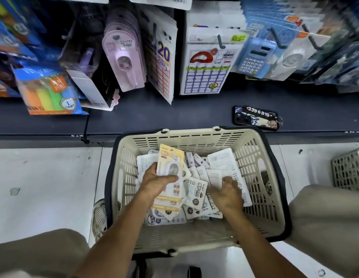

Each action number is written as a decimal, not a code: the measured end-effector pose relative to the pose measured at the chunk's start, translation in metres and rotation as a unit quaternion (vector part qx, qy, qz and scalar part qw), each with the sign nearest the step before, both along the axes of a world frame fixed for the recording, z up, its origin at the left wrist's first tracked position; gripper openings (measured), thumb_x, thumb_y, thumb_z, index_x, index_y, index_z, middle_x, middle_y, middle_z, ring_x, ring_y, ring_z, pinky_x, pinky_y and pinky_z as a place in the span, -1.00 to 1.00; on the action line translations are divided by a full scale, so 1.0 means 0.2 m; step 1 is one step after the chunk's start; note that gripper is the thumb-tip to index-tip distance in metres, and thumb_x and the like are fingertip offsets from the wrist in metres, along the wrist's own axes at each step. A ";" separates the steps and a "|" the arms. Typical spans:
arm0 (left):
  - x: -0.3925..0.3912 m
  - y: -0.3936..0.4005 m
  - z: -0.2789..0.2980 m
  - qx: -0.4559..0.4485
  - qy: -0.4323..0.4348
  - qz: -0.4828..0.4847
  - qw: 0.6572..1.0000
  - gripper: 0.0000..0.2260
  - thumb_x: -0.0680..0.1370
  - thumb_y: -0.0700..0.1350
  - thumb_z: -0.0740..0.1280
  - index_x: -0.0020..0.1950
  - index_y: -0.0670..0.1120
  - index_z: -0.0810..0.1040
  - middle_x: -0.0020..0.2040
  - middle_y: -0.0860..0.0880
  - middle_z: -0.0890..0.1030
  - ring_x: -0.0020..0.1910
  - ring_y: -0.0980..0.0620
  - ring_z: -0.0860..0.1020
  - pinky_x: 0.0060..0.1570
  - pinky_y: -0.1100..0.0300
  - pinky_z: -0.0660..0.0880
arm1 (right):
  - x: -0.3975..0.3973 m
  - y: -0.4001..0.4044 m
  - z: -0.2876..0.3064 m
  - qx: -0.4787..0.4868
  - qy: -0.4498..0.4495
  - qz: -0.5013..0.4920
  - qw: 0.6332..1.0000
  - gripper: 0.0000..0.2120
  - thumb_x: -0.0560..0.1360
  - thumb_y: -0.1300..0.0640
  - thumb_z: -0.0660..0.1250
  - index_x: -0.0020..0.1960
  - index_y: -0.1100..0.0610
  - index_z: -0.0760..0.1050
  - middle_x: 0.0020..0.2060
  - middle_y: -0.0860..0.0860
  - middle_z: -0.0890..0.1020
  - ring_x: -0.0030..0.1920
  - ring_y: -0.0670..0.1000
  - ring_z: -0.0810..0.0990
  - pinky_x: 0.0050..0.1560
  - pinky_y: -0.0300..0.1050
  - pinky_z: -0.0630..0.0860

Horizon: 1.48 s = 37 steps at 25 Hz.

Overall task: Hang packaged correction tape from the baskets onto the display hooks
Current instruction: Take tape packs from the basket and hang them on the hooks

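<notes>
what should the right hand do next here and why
Probably pinch up one more pack. The right hand is down among the loose white packs in the basket, seemingly gripping none yet, while the left hand already holds a yellow-backed stack to hang.

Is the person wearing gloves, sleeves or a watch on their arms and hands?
No. Both forearms are bare as far as the view shows, with no sleeves in sight. The left hand and right hand wear no gloves, and no watch, bracelet or ring shows on them. The only clothing in view is light beige cloth over the knees.
</notes>
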State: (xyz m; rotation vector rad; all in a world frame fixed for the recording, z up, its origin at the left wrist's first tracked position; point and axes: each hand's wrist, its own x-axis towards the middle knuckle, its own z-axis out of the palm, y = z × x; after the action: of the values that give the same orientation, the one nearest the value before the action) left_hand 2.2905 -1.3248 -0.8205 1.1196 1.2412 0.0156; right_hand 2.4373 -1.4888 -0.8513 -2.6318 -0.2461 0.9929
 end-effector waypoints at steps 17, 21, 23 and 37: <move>0.01 -0.07 -0.04 0.110 0.006 -0.023 0.994 -0.59 0.43 -0.26 0.55 0.10 0.15 0.52 -0.03 0.15 0.68 -0.15 0.23 0.65 -0.27 0.33 0.51 | -0.08 0.15 0.08 0.199 0.080 0.111 0.970 -0.78 0.55 0.29 0.35 0.09 0.00 0.54 -0.10 -0.22 0.62 -0.37 0.10 0.59 -0.22 0.04 0.64; 0.01 -0.02 -0.01 0.093 -0.024 0.003 0.995 -0.56 0.38 -0.29 0.59 0.03 0.15 0.53 -0.03 0.17 0.68 -0.11 0.26 0.63 -0.22 0.33 0.50 | 0.21 0.24 0.30 0.299 0.283 -0.082 0.908 -0.78 0.48 0.32 0.32 -0.23 0.16 0.69 -0.17 0.09 0.70 -0.35 0.01 0.60 -0.29 -0.19 0.59; 0.02 -0.01 0.00 0.054 -0.047 -0.028 0.997 -0.58 0.38 -0.27 0.59 0.04 0.16 0.58 -0.03 0.13 0.73 -0.07 0.23 0.65 -0.20 0.35 0.50 | 0.31 0.25 0.39 0.336 0.429 -0.083 0.834 -0.82 0.50 0.16 0.34 -0.16 0.18 0.69 -0.18 0.11 0.72 -0.19 0.09 0.68 -0.06 -0.06 0.64; -0.05 -0.01 -0.04 0.046 0.038 -0.014 0.998 -0.56 0.38 -0.12 0.62 0.15 0.02 0.51 0.04 0.05 0.70 0.03 0.04 0.64 -0.06 0.15 0.55 | -0.09 0.09 0.05 -0.072 0.083 0.130 0.985 -0.73 0.49 0.12 0.38 0.16 0.15 0.48 0.04 0.06 0.61 0.06 0.08 0.63 -0.01 -0.13 0.54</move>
State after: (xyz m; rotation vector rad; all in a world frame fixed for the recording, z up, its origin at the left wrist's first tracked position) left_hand 2.2799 -1.3273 -0.8281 1.2274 1.3039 0.0098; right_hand 2.4193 -1.4711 -0.8420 -2.6718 -0.5063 1.3531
